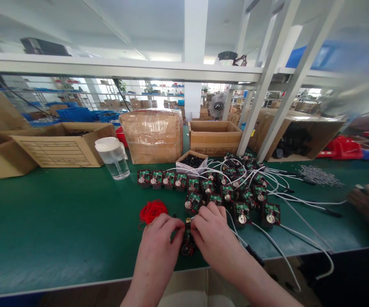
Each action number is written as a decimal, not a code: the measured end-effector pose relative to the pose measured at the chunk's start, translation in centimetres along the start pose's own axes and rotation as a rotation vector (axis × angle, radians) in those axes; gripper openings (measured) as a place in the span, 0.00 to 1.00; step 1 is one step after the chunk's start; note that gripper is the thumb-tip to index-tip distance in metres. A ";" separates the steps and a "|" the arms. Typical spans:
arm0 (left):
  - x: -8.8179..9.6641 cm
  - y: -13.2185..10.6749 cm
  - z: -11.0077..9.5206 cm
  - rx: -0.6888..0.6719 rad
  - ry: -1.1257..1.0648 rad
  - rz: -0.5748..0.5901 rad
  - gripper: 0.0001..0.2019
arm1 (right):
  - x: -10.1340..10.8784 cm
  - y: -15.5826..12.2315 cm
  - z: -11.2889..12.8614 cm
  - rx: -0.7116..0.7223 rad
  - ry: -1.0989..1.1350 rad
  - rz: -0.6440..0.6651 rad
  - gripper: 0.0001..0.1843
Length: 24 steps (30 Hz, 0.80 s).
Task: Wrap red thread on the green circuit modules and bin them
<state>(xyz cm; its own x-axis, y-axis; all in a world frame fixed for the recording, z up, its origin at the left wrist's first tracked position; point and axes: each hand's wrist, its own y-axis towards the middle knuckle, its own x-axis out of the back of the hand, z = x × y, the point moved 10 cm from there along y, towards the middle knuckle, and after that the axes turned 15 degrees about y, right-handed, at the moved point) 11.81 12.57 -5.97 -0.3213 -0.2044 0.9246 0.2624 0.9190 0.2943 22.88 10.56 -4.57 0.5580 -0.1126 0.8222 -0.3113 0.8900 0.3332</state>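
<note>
At the front edge of the green table, my left hand point(163, 236) and my right hand point(212, 232) meet over a small dark module with wires point(187, 247). Both hands are closed, thumbs and forefingers pinched at its upper end; what sits between the fingertips is too small to make out. A tangle of red wire point(153, 211) lies just beyond my left hand. Past my right hand stand several black modules with green circuit boards point(242, 214), set in rows, white cables point(277, 243) running from them to the right.
A small box of black parts point(191, 161) stands behind the modules. Cardboard boxes point(152, 136) and a clear plastic jug point(112, 157) line the back. Metal shelf posts point(267, 81) rise at right. Beside a pile of grey pieces point(320, 175), another person's hand point(368, 207) shows.
</note>
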 end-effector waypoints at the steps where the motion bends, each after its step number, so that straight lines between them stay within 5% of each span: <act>1: 0.0 0.0 0.1 0.002 -0.015 -0.008 0.05 | 0.0 0.0 -0.1 -0.002 0.004 -0.005 0.06; 14: -0.2 -0.2 1.1 0.051 -0.173 -0.026 0.05 | 0.1 -0.5 0.9 0.016 -0.128 -0.026 0.08; 24: -0.5 -0.2 1.3 0.088 -0.218 0.012 0.06 | -0.2 -0.5 -0.8 -0.070 0.026 -0.091 0.07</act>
<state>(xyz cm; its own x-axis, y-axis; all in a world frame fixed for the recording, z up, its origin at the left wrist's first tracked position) 10.75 12.94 -6.75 -0.5105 -0.1242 0.8509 0.1903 0.9486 0.2527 23.52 10.48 -5.27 0.6018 -0.1838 0.7772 -0.2043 0.9053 0.3724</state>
